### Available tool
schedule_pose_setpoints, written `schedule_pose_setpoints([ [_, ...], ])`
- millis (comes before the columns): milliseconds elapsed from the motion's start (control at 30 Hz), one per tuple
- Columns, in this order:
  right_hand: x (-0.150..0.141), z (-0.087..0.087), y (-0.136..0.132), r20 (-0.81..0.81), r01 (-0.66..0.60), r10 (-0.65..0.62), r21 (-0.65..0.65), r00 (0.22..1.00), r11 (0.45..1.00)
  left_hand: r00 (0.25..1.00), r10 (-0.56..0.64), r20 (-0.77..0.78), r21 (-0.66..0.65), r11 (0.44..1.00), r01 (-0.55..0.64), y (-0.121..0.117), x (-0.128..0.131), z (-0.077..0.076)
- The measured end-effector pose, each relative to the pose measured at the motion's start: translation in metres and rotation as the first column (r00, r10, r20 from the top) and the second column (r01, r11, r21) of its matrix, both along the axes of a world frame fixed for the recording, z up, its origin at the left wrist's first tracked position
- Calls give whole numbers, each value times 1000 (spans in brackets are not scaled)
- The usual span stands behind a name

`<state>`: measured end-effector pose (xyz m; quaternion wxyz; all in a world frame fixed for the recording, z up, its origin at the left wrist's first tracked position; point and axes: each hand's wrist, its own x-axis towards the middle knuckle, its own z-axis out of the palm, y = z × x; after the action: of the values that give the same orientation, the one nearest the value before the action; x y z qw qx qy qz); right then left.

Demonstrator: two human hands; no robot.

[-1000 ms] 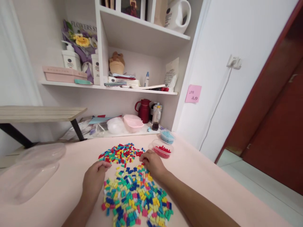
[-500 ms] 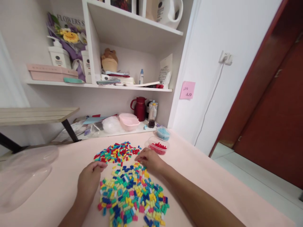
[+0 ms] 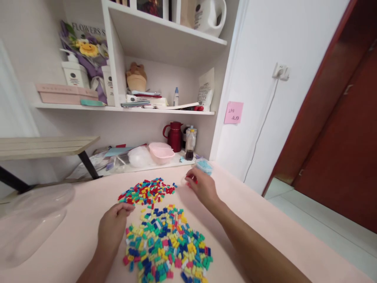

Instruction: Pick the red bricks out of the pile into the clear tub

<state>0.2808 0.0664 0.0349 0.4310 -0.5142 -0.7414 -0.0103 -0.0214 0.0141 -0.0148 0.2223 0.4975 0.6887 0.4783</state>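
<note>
My left hand (image 3: pixel 113 224) rests on the table at the left of the two brick piles. Its thumb and fingers are pressed together beside the smaller pile, and whatever they may hold is hidden. My right hand (image 3: pixel 202 187) hovers over the small clear box with red bricks, covering most of it. Thumb and forefinger are pinched, with a bit of red showing at the tips, seemingly a small red toy brick (image 3: pixel 187 177). The far pile of small mixed bricks (image 3: pixel 147 191) has many red pieces. Nearer lies a larger pile of mixed bricks (image 3: pixel 167 243).
A clear box of light-blue bricks (image 3: pixel 204 166) stands just behind my right hand. Clear plastic lids or trays (image 3: pixel 35 220) lie at the left. Along the back are a pink box (image 3: pixel 161 153), a dark red jug (image 3: pixel 174 136) and a bottle (image 3: pixel 190 145), below a shelf (image 3: pixel 167 111).
My right hand has moved from between the piles, up and right, to the box with red bricks. My left hand has stayed almost in place.
</note>
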Motion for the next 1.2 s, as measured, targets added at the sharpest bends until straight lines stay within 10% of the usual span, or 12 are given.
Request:
schedule_pose_setpoints([
  [233,30,-2,9,-101,170,-160,109,982,979,1000,7,8,-31,999,-6,-1,-1,0],
  [400,-1,-12,-1,-100,-122,132,99,986,988,1000,15,27,-3,1000,-15,-4,3,3],
  [600,-46,-32,-27,198,-489,516,-170,834,856,999,18,29,66,998,-20,-7,9,3],
  [933,-58,-26,-29,499,-399,508,-315,702,861,998,43,46,53,998,-45,-10,12,3],
  [1200,-36,-38,-11,205,-351,403,-246,892,903,998,26,50,32,999,-28,-6,9,1],
])
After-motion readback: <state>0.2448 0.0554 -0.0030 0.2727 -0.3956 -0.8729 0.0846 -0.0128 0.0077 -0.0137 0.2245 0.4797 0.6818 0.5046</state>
